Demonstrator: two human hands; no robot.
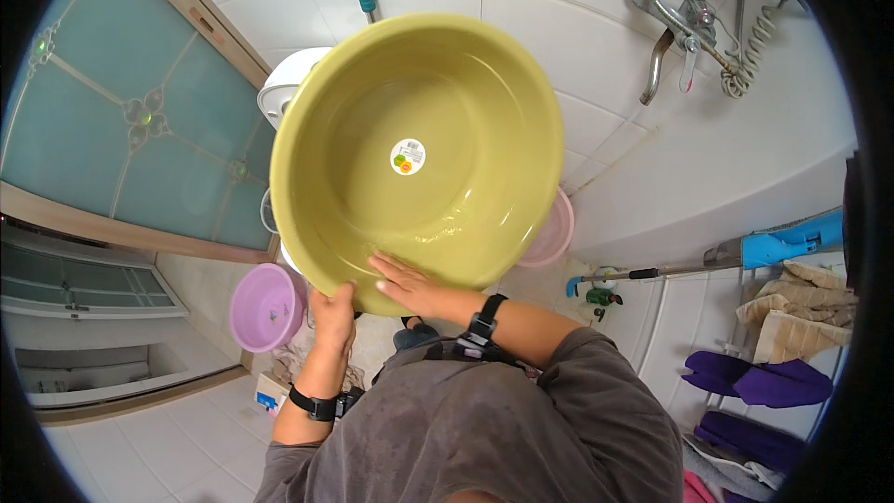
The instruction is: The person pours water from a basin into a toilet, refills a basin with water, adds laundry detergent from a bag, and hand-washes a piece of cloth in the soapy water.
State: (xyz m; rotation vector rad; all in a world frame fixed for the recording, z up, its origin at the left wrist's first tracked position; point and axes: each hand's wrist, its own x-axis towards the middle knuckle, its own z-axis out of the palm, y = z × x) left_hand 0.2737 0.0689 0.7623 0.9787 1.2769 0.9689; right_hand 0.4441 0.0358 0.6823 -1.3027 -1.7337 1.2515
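Observation:
A large yellow-green plastic basin (419, 105) is tilted up in front of me, its inside towards the camera. A round white sticker (407, 156) is on its bottom, and a little water glistens low on the inner wall. My left hand (334, 314) grips the basin's rim at the lower left, thumb on the inner side and fingers hidden behind. Flat against the lower inner wall lies my right hand (408, 286), with its fingers stretched out and somewhat apart, touching the wet surface.
A purple basin (262, 307) stands at the left, and a pink basin (552, 230) is partly behind the big one. A wall tap with a hose (691, 28) is upper right. A blue-headed mop (789, 241), towels (796, 314) and a green bottle (602, 297) are at the right; a glass-panelled door (140, 105) is left.

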